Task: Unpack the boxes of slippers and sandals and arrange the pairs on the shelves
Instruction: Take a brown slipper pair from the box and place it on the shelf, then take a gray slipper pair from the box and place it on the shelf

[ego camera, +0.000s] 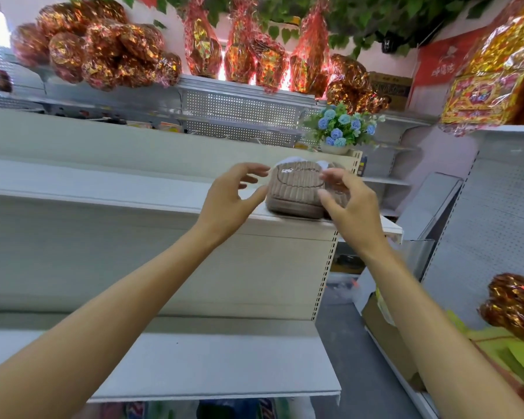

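a pair of brown corduroy slippers (297, 192) sits at the front edge of the upper shelf (133, 192), directly ahead of both raised hands and between them, toes facing the person. the nearer-to-view slipper, the one with a small white patch on its upper, lies just beyond the left hand's fingertips; its partner is mostly hidden behind the right hand, so how squarely the two line up cannot be told. the left hand (233, 195) is spread, fingers loosely arched toward the slipper's side, thumb low near the sole; it looks just beside the fabric rather than gripping, though whether a fingertip touches is not clear. the right hand (345, 204) is also relaxed and curved, fingers over the hidden slipper and thumb pointing toward the gap between the two; it holds nothing that can be seen. the long axis of each slipper runs away from the person, heel deep into the shelf and toe at the lip, so the hands flank the pair across its short side. the right hand appears the closer to contact. judging from this, the pair is being set down or squared up, and any further nudge would likely be a small push inward from either side. a pot of blue flowers (342, 128) stands beyond the hands, higher and further back.
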Tool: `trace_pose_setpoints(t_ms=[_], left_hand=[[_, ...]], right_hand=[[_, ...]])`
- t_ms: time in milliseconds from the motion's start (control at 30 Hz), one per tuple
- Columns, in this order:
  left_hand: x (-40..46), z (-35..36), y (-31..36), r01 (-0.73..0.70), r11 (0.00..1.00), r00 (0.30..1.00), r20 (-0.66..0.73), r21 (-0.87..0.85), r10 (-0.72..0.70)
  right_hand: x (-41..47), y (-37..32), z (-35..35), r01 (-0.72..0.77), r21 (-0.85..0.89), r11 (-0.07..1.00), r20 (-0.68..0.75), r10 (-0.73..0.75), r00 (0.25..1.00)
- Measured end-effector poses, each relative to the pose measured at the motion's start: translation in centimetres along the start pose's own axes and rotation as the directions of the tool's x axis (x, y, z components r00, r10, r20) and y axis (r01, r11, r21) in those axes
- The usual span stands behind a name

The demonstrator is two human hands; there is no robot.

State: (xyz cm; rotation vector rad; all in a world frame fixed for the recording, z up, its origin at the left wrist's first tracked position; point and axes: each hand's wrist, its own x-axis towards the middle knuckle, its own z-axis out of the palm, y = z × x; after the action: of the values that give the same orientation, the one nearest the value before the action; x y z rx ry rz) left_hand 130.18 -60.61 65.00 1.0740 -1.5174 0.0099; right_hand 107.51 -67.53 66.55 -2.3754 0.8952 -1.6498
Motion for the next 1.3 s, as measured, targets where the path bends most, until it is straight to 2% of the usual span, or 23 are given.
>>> trace_pose_setpoints(t_ms=[133, 267, 400, 533, 767, 1033, 1200, 1300], left_hand=[[-4.7, -5.8, -0.2, 0.006, 0.998, 0.997, 0.083, -0.057, -0.002], [-10.1, -12.4, -2.0, 0.048, 0.999, 0.996, 0.073, 0.013, -0.049], [-15.6, -19.8, -4.1, 0.098, 0.992, 0.994, 0.037, 0.075, -0.101], [-21.4, -27.2, -6.0, 0.142, 0.976, 0.986, 0.064, 0.164, -0.154], [-31.5, -38.8, -9.5, 0.297, 0.922, 0.947, 0.047, 0.249, -0.317], [-41.6, -50.0, -13.0, 0.52, 0.807, 0.85, -0.079, 0.28, -0.52], [-47.3, -54.0, -15.4, 0.662, 0.698, 0.747, -0.168, 0.272, -0.643], [-50.9, -55.6, -16.9, 0.734, 0.616, 0.675, -0.208, 0.284, -0.708]], right_hand=[[-3.7, -4.8, 4.1, 0.046, 0.138, 0.989, 0.209, -0.075, 0.975], [-7.0, -9.0, 9.8, 0.083, 0.207, 0.975, 0.312, -0.146, 0.939], [-10.7, -14.2, 15.7, 0.039, 0.266, 0.963, 0.389, -0.144, 0.91], [-15.0, -20.0, 22.0, -0.01, 0.334, 0.942, 0.452, -0.151, 0.879], [-22.5, -28.7, 33.1, -0.119, 0.363, 0.924, 0.608, -0.138, 0.782], [-28.1, -35.6, 44.0, -0.194, 0.427, 0.883, 0.732, -0.211, 0.647], [-31.3, -37.9, 50.9, -0.285, 0.436, 0.853, 0.818, -0.244, 0.522], [-33.6, -38.8, 55.4, -0.285, 0.449, 0.847, 0.845, -0.299, 0.444]])
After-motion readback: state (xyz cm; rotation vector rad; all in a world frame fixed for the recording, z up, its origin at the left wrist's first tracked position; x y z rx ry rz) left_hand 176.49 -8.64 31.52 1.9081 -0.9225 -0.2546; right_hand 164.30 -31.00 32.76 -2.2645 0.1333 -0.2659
